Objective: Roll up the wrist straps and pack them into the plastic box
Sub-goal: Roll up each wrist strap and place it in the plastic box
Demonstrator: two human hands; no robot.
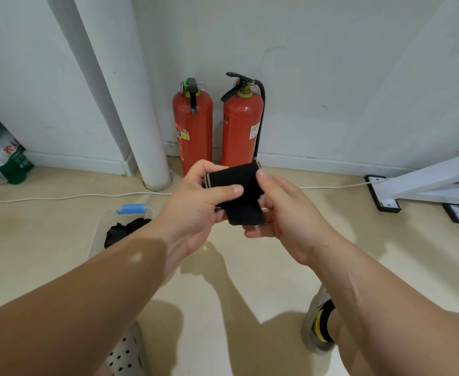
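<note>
Currently in hand: one black wrist strap [236, 191], pale-edged at its left end, held in the air above the floor [236, 280] in front of the body. It is gripped at the left end by the left hand [195, 204], thumb laid across the top face, and pinched at the right edge by the right hand [285, 213], fingers curled beneath. A lower layer is seen folded under the upper one; rolling is judged begun but not finished.

Plastic box [106, 229]: clear, blue latch [132, 208] at its far rim, set on the floor to the lower left, partly hidden by the left forearm. Dark bundled fabric [125, 232] is held inside, taken to be straps already packed; the count cannot be told.

Outstanding: this roll to be completed and placed in the box. No further loose straps are visible.

Background: two red fire extinguishers [193, 131] against the wall.
</note>
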